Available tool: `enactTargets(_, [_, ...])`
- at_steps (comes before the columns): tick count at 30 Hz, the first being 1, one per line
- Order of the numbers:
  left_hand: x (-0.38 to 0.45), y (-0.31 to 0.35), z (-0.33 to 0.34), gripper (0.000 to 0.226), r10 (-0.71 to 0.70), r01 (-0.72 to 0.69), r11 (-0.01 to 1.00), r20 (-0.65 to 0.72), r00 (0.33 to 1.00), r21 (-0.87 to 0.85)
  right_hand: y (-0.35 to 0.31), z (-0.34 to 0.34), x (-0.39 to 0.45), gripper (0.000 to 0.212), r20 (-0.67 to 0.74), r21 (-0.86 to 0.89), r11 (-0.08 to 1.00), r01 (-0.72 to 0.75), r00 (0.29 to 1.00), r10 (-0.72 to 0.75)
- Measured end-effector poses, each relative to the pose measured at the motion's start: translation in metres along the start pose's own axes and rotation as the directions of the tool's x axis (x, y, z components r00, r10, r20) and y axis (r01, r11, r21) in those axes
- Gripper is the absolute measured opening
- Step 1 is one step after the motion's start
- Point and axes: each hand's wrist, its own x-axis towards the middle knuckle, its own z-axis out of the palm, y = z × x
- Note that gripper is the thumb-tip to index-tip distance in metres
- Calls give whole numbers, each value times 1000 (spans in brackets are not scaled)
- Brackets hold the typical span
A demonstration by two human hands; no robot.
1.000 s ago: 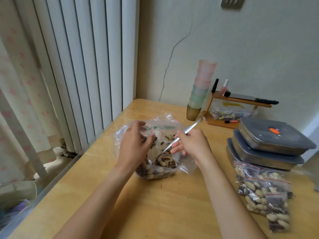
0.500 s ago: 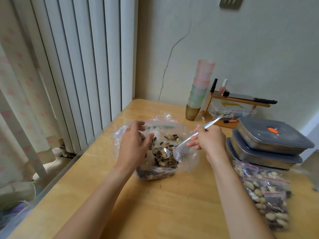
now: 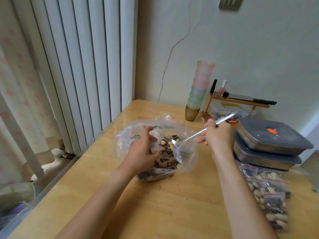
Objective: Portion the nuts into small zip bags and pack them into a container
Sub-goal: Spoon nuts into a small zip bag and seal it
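**Scooping nuts from the big bag**

Pinching the spoon [image 3: 193,134] near its upper end, the right hand [image 3: 218,138] has thumb and curled fingers closed round the thin metal handle. The spoon's long axis slants from the far right, by the hand, down toward the near left; its bowl, loaded with mixed nuts, sits level over the open mouth of the big bag [image 3: 155,149].

The left hand [image 3: 143,152] is at the bag's left side with its fingers curled into the plastic. A small clear bag seems to be held there too, marked by a thin red line near the fingertips, but it blends with the larger plastic and I cannot tell it for sure. That grip is narrow, closed on plastic.

The big bag lies near the middle of the desk [image 3: 164,213], toward its left edge, with nuts [image 3: 164,164] pooled in its near end.

By the right edge lie filled zip bags [image 3: 269,200], overlapping, the nearest blurred. Behind them are two stacked steel containers [image 3: 271,142] with grey lids. At the far edge stand stacked cups [image 3: 198,94] and a small wooden rack [image 3: 238,100]; the items under the rack are hard to make out.
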Motion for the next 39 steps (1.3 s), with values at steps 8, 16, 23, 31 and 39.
enactTargets(8, [-4,4,8,103,-20,18,995,-12,1000,-96,-13,-1,-7,30,-36,36,993,114,993,-113])
enactTargets(16, [-4,4,11,98,-43,39,998,-70,997,-57,-23,5,-22,30,-74,-78,964,256,962,-262])
enactTargets(23, [-5,4,12,91,42,-42,999,-86,995,2,-31,6,-27,33,-78,-165,886,434,889,-451])
enactTargets(31, [-3,5,16,88,3,-17,996,-157,988,-89,-55,13,-64,21,189,-116,526,842,539,-821])
enactTargets(39, [-1,1,13,83,-77,30,982,-251,965,-185,-54,19,-62,25,86,-85,358,930,365,-927])
